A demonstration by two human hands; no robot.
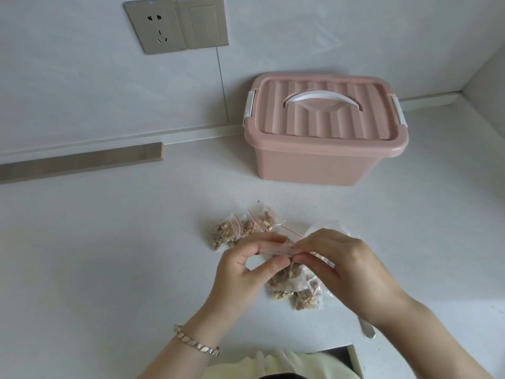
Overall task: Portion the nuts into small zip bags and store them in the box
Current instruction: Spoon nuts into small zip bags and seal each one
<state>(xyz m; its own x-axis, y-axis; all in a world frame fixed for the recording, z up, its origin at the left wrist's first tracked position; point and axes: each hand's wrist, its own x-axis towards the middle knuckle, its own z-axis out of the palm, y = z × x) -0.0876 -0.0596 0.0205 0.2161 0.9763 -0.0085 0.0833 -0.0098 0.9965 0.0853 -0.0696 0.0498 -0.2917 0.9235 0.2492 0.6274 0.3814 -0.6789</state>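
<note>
My left hand [243, 265] and my right hand [344, 265] pinch the top strip of a small clear zip bag [284, 272] with nuts in it, held just above the white counter [109, 255]. Under the bag lie more filled zip bags [303, 295]. Three filled bags with red zip lines [243, 228] lie in a row just beyond my left hand. The pink storage box [322, 160] stands at the back right with its lid on and its white handle [308, 98] folded flat.
A wooden strip [82, 162] lies along the wall at the back left. A metal utensil's end [367, 330] pokes out under my right wrist. A clear bag [328, 227] lies behind my right hand. A wall socket [157, 28] is above.
</note>
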